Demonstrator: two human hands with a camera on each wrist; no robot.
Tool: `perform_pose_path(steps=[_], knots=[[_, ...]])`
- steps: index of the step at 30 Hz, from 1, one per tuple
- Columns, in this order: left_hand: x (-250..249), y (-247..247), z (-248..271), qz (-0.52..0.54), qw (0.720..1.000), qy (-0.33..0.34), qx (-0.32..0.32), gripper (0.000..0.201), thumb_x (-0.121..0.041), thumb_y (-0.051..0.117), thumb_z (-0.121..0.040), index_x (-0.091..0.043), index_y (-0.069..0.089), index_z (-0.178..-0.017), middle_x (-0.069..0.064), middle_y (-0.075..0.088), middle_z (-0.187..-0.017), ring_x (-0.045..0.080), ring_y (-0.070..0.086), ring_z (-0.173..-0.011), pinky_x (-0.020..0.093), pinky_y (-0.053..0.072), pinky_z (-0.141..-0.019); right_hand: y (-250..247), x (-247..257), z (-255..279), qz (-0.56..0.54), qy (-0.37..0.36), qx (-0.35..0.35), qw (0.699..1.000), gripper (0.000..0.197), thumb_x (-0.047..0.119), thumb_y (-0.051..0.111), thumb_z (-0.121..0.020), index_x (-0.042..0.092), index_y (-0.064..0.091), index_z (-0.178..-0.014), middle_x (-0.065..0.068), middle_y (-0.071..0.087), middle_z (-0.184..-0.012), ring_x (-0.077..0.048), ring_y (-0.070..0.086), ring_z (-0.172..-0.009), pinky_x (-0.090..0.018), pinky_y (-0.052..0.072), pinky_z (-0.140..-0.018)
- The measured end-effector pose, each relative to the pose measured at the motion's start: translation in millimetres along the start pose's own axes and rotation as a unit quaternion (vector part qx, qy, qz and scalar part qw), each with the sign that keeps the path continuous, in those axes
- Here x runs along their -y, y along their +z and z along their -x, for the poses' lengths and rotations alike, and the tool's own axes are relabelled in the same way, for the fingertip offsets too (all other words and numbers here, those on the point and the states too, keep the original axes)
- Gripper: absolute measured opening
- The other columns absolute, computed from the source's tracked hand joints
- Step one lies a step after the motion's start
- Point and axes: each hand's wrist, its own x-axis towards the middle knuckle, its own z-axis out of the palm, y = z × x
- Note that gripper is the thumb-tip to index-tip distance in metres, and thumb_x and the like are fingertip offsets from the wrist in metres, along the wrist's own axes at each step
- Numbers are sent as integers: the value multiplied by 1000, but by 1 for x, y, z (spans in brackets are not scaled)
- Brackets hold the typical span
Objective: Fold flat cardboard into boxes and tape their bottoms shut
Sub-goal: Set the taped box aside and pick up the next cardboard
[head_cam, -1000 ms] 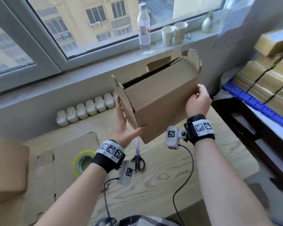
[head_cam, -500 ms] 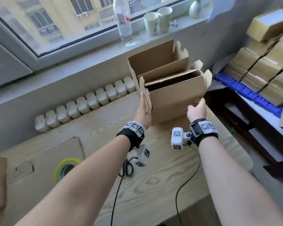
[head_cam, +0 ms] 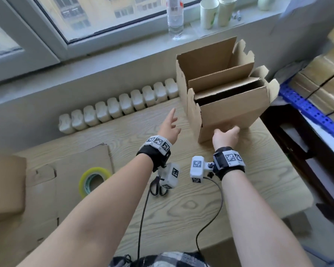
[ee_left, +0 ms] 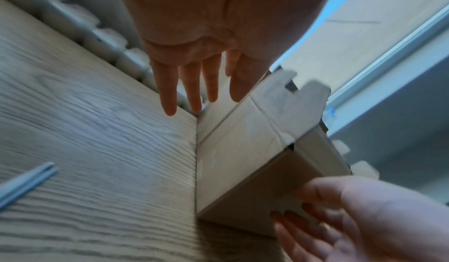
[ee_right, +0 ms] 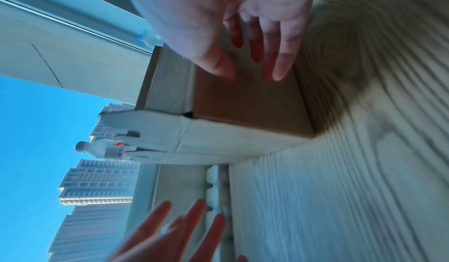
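Observation:
A folded cardboard box (head_cam: 228,110) stands upright on the wooden table (head_cam: 181,209) with its top flaps up, close against a second open box (head_cam: 206,62) behind it. My right hand (head_cam: 228,131) lies low against its near face with straight fingers; the right wrist view shows those fingers (ee_right: 279,58) spread over the brown box (ee_right: 248,104). My left hand (head_cam: 170,122) hovers left of the box, fingers straight, holding nothing. In the left wrist view the left hand (ee_left: 194,93) is just off the box (ee_left: 243,160), with the right hand (ee_left: 340,218) at its lower corner.
A yellow tape roll (head_cam: 94,180) lies on flat cardboard (head_cam: 66,166) at the left, scissors (head_cam: 159,187) under my left wrist. Another box (head_cam: 4,185) sits at the far left. Bundled cardboard (head_cam: 326,83) is stacked on the right rack. A bottle (head_cam: 175,18) and cups (head_cam: 216,10) stand on the sill.
The box went from held up in both hands down onto the table, next to the other open box. My left hand has come off it.

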Motion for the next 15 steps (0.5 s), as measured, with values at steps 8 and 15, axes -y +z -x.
perform_pose_path(steps=[8,15], knots=[[73,-119,59,66,989,-52,-124,38,7,52,-93,-4,59,-128,15,65,-121,16,58,-96,8,42,-55,70,5,98,25,-61,89,994,35,7,55,-88,8,48,-122,-10,56,-118,-26,54,-99,-30,36,-76],[164,-216,121,140,946,-155,-246,33,11,50,-91,8,58,-122,11,62,-95,14,54,-75,15,43,-58,154,-10,204,143,-153,239,948,26,11,56,-88,12,61,-114,-6,65,-107,-25,62,-101,-37,50,-89]])
